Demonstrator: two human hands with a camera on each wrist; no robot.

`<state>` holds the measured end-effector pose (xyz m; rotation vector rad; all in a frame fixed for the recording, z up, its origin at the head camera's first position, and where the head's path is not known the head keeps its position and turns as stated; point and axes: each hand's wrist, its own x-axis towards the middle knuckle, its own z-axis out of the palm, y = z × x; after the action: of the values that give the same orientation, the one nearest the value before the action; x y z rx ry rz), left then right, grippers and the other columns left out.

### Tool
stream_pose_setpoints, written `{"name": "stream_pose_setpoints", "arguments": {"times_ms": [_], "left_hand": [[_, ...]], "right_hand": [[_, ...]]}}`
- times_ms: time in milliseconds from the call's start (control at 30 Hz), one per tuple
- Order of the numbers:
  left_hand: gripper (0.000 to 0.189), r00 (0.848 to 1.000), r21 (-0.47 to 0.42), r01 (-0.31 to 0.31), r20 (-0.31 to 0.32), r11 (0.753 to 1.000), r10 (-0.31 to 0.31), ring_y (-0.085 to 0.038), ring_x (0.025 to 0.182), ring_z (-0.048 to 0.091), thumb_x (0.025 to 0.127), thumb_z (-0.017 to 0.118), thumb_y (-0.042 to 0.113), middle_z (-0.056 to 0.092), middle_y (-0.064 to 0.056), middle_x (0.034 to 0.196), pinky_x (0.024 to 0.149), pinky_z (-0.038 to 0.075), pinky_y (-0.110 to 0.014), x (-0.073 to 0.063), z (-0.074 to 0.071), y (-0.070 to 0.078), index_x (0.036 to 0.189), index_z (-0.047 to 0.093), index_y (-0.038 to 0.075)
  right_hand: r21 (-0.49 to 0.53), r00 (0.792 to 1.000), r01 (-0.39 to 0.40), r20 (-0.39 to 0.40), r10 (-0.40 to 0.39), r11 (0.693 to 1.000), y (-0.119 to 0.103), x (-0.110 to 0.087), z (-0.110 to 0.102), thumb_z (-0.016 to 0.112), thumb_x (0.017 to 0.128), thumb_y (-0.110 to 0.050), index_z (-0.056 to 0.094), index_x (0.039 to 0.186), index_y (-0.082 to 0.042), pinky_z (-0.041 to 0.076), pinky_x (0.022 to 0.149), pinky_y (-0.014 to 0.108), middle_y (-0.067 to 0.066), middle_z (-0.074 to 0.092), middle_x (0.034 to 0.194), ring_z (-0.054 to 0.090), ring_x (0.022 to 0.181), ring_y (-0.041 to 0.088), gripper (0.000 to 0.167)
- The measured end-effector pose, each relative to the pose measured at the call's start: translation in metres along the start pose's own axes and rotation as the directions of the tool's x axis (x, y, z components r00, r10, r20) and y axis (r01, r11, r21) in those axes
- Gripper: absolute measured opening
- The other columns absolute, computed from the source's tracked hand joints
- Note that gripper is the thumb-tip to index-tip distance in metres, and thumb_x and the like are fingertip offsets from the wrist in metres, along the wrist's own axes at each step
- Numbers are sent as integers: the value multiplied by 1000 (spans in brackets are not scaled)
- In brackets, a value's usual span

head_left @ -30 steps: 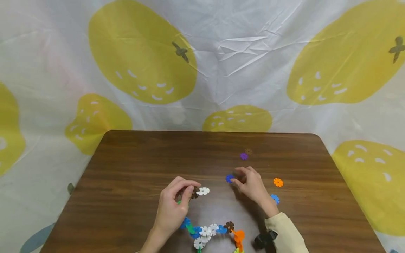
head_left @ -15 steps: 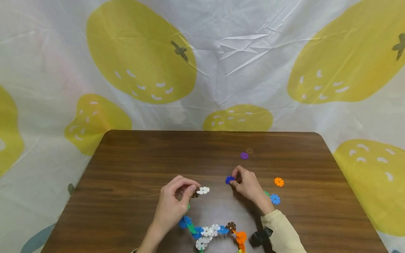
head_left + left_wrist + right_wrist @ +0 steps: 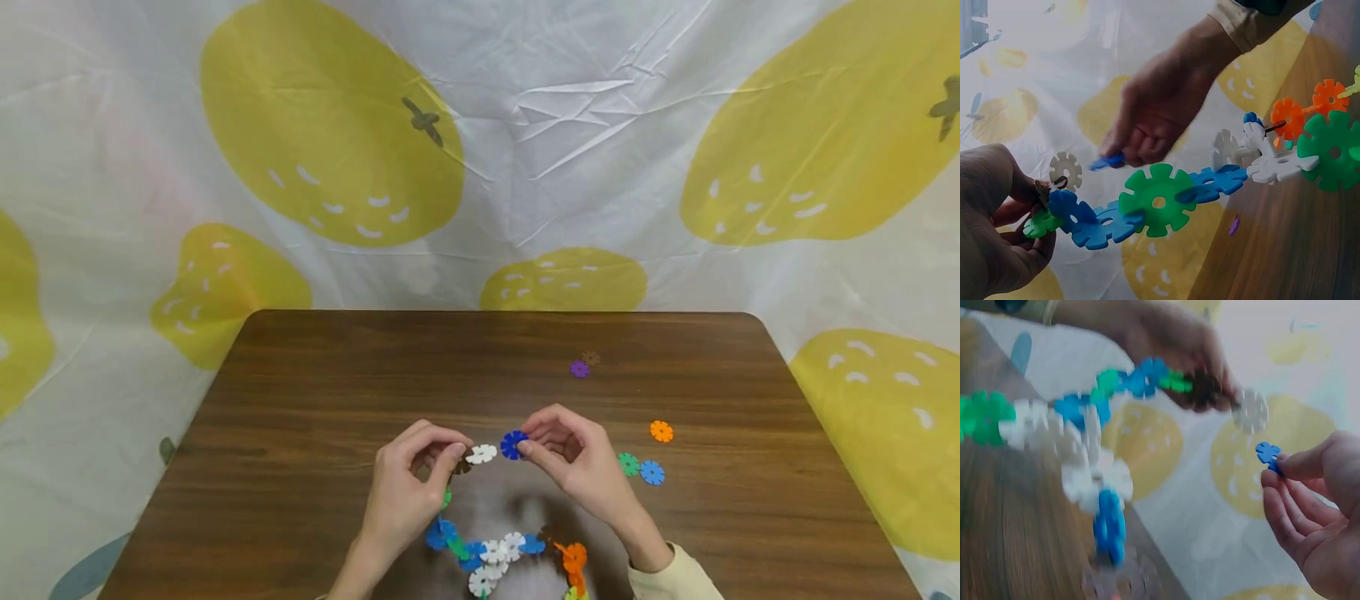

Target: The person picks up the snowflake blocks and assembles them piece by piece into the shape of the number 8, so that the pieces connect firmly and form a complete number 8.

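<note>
My left hand (image 3: 408, 479) pinches one end of a chain of interlocking notched plastic discs, close to a brown disc (image 3: 462, 468). Past the fingertips a white disc (image 3: 482, 454) sticks out toward the right. Between thumb and fingers, my right hand (image 3: 588, 462) holds a dark blue notched disc (image 3: 512, 445), a small gap away from the white one. From the left hand the chain runs through a large green disc (image 3: 1157, 200) and blue ones to a white cluster (image 3: 495, 552) and orange discs (image 3: 574, 558). Its near part is cut off by the head view's bottom edge.
Loose discs lie on the brown wooden table (image 3: 337, 375): orange (image 3: 661, 431), green (image 3: 628, 465) and light blue (image 3: 652, 472) at the right, purple (image 3: 579, 369) and brown (image 3: 591, 357) farther back. A white curtain with yellow fruit prints hangs behind the table.
My right hand has picked up the dark blue disc and brought it left, near the white disc. The green loose disc has come into full view. The left hand has hardly moved.
</note>
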<state>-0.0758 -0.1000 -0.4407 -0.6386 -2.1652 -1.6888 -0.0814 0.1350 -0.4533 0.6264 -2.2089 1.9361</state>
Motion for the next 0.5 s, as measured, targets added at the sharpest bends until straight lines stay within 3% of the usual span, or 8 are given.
{"name": "stream_pose_setpoints", "arguments": {"times_ms": [233,500], "left_hand": [[13,1000,-11,-24,-17,1000,24,-5,66,59,90,73,1,69,0,82,54,53,-19,-1,0,3,92,76,13],[15,996,20,-72,-51,997,73,-4,63,60,86,76,-3,67,0,77,53,51,-16,-4,2,5,90,76,12]], "right_hand": [[51,998,63,-11,-62,997,-16,0,8,68,89,11,65,107,2,62,74,26,17,71,92,69,82,12,20],[73,999,39,-1,-39,997,-15,-2,16,70,89,9,67,100,3,63,72,31,19,73,92,72,81,12,13]]}}
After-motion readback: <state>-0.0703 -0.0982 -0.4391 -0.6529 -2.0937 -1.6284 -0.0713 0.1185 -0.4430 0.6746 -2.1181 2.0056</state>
